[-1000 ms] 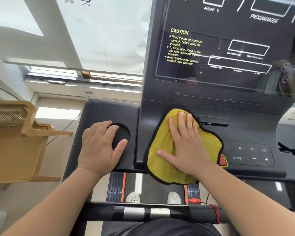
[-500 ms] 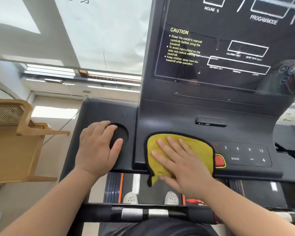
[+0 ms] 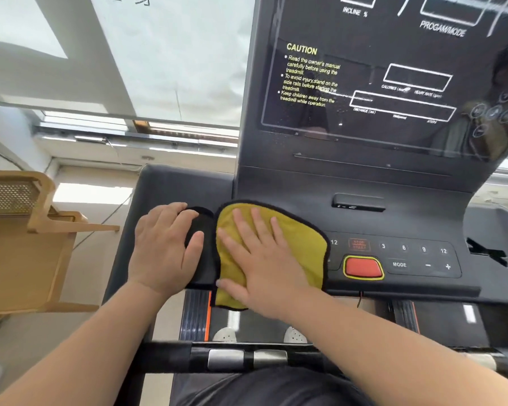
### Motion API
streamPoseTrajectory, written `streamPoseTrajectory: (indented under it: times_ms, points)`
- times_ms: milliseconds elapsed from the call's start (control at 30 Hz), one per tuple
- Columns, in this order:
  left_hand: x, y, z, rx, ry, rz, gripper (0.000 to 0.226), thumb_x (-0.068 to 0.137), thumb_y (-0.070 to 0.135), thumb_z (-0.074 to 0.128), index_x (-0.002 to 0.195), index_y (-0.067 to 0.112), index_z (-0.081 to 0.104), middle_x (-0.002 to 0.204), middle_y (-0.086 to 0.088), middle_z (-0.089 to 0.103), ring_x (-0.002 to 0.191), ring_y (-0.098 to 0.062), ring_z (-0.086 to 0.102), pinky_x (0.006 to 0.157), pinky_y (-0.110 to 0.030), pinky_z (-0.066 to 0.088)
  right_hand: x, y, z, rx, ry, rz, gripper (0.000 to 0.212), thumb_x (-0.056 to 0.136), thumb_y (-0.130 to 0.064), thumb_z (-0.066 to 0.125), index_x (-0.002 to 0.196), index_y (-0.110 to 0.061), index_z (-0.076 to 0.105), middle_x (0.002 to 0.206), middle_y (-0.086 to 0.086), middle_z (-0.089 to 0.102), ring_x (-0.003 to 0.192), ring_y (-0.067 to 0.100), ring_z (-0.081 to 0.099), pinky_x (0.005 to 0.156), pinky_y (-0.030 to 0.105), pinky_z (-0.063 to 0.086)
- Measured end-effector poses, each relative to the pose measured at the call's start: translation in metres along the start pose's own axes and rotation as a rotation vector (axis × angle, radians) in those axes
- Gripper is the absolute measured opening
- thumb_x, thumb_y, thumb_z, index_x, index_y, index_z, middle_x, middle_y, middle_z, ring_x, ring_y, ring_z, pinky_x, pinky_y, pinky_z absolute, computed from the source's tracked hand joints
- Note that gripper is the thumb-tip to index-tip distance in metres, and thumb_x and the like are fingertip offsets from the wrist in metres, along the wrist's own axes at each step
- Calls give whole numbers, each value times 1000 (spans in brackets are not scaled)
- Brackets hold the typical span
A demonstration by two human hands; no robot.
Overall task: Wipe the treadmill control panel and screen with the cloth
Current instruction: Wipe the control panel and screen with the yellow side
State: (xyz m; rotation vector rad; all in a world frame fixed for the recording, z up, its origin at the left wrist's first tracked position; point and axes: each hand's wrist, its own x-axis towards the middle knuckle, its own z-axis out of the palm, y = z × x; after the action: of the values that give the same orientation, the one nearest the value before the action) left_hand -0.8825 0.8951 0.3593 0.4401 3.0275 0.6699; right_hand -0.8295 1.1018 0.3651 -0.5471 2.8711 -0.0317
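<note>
My cloth (image 3: 302,244) has slid left, clear of the red button (image 3: 363,267). My right hand (image 3: 264,259) lies flat on it and my left hand (image 3: 162,247) rests relaxed. The screen (image 3: 393,83) seemingly awaits wiping.

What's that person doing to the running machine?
A person is wiping the treadmill's control panel with a yellow cloth. The right hand presses flat on the cloth at the panel's left end, beside the red button. The left hand rests over the round cup holder next to it. The screen above is not being touched.
</note>
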Motion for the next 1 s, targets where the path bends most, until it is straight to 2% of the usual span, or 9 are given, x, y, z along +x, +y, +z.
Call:
streamPoseTrajectory:
  times_ms: [67, 167, 233, 367, 433, 600, 767, 867, 1000]
  points:
    - [0, 0, 0, 4, 5, 0, 51, 93, 43, 34, 120, 12, 65, 131, -11, 60, 123, -35, 51, 104, -52, 37, -23, 14, 10, -62, 38, -157, 72, 97, -68, 38, 161, -37, 23, 172, 4, 16, 159, 35, 10, 125, 59, 9]
    - [0, 1, 1, 16, 8, -7, 50, 93, 43, 35, 115, 12, 67, 130, -11, 61, 123, -34, 52, 104, -52, 37, -59, 50, 18, -62, 45, -61, 71, 99, -72, 35, 161, -39, 25, 171, 1, 21, 158, 33, 16, 123, 61, 18]
    - [0, 2, 1, 22, 4, -7, 50, 93, 43, 35, 114, 12, 67, 130, -11, 61, 123, -34, 51, 105, -53, 37, -69, 74, 13, -31, 11, 119, 77, 97, -80, 23, 163, -40, 19, 173, 3, 14, 159, 34, 8, 122, 66, 19]
    - [0, 2, 1, 17, 8, -12, 49, 93, 43, 35, 115, 12, 67, 130, -11, 60, 124, -34, 51, 105, -53, 36, -42, 77, -5, -6, -71, 379, 102, 78, -97, 0, 161, -40, -15, 169, 9, -27, 155, 35, -27, 123, 66, -9]
    - [0, 2, 0, 8, 11, -15, 49, 93, 43, 35, 118, 12, 65, 130, -11, 60, 124, -34, 51, 105, -53, 37, -14, 56, -10, 17, -49, 422, 108, 77, -97, 1, 161, -33, -20, 165, 17, -34, 151, 42, -33, 122, 66, -13]
    - [0, 2, 1, -3, 21, -9, 50, 92, 43, 37, 120, 11, 64, 129, -12, 61, 122, -36, 52, 103, -52, 38, 26, 6, -11, -11, -6, 164, 92, 92, -82, 21, 165, -31, -2, 170, 14, -24, 153, 42, -28, 123, 66, -7]
    - [0, 1, 1, -11, 21, -4, 51, 93, 42, 36, 122, 11, 63, 130, -12, 61, 122, -36, 52, 104, -55, 39, -14, 15, 12, -103, 36, -170, 76, 98, -68, 35, 163, -33, 20, 173, 4, 11, 160, 35, 6, 127, 59, 4]
    - [0, 1, 0, 5, 10, -7, 52, 93, 42, 35, 124, 12, 62, 134, -13, 58, 125, -36, 50, 106, -55, 38, -48, 53, 20, -116, 49, -78, 79, 97, -73, 39, 162, -33, 22, 172, 7, 18, 158, 35, 14, 124, 58, 16]
    - [0, 4, -1, 30, 0, -10, 52, 93, 43, 34, 126, 13, 60, 136, -13, 55, 126, -36, 49, 106, -55, 37, -61, 87, 9, -41, 4, 162, 88, 94, -84, 18, 165, -31, 14, 174, 9, 2, 160, 32, -3, 125, 60, 17]
